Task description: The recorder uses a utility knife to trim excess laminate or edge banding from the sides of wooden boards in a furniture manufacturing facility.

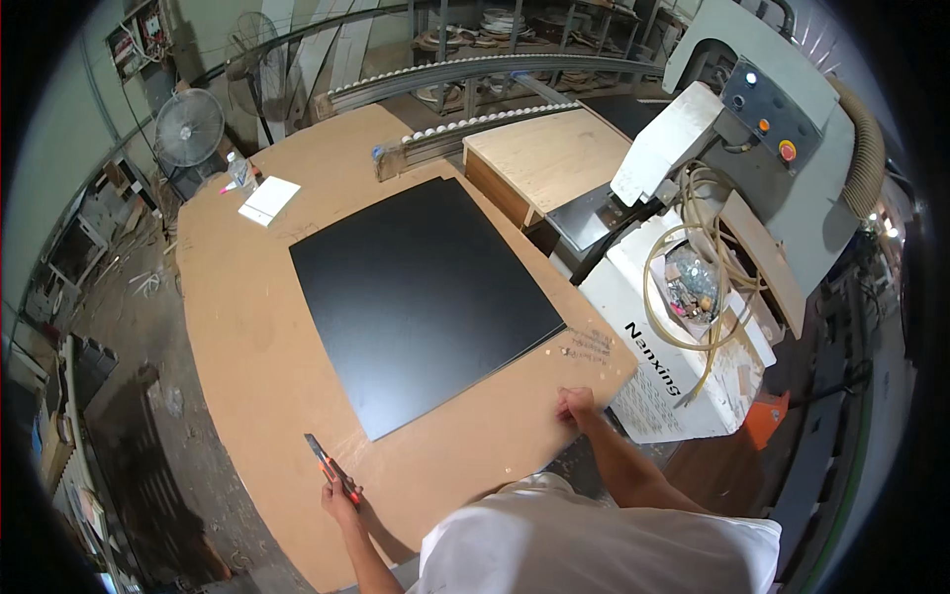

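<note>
My left hand (341,498) is closed round an orange and black utility knife (332,469). The knife points away from me, its tip over the brown table (247,376) to the left of the black panels. My right hand (575,405) is curled closed by the table's right front edge; whatever its fingers hold, if anything, is hidden. Ahead of both hands lies a small stack of flat black panels (426,297), nearly aligned, with thin edges of lower ones showing at the far corner and right side. Neither hand touches the panels.
A white and grey machine (683,376) with coiled hose (648,287) and control buttons (762,126) stands close on the right. A wooden block (544,158) and roller rails (475,134) lie beyond. A bottle (237,173) and white pad (269,201) sit far left, near a fan (189,129).
</note>
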`<state>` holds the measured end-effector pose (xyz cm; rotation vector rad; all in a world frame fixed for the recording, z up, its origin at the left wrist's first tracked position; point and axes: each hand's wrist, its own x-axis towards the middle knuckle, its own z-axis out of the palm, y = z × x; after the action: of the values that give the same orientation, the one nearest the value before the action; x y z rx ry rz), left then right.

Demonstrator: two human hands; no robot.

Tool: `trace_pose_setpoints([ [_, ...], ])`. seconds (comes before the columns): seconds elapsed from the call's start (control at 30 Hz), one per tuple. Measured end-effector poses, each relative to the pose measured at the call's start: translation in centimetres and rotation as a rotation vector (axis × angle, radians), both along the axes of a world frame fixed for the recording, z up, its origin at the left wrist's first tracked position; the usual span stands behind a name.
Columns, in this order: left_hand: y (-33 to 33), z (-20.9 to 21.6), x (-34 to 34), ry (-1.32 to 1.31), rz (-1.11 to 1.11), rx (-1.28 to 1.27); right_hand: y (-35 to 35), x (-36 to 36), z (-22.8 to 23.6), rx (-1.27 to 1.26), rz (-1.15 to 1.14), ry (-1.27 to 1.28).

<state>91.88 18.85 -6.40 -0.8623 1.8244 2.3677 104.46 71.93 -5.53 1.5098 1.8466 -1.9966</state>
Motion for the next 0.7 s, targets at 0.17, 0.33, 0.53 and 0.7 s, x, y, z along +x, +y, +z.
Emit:
trace_pose_setpoints([
  [0.17,1.9,1.2,-0.7,-0.045,0.024,-0.006,1.9,3.5,-3.8,-0.126,-0.068,0.153],
  [0.33,3.3,7.5,1.2,-0.156,0.051,-0.121,-1.3,-0.1,3.9,-0.05,-0.01,0.009],
  [0.53,4.7,6.8,0.5,-0.146,-0.014,-0.089,-1.1,1.1,8.0,0.017,0.085,-0.066],
  [0.7,1.2,0.9,0.7,-0.1,-0.083,-0.327,-0.9,1.4,6.5,0.133,0.139,-0.087],
])
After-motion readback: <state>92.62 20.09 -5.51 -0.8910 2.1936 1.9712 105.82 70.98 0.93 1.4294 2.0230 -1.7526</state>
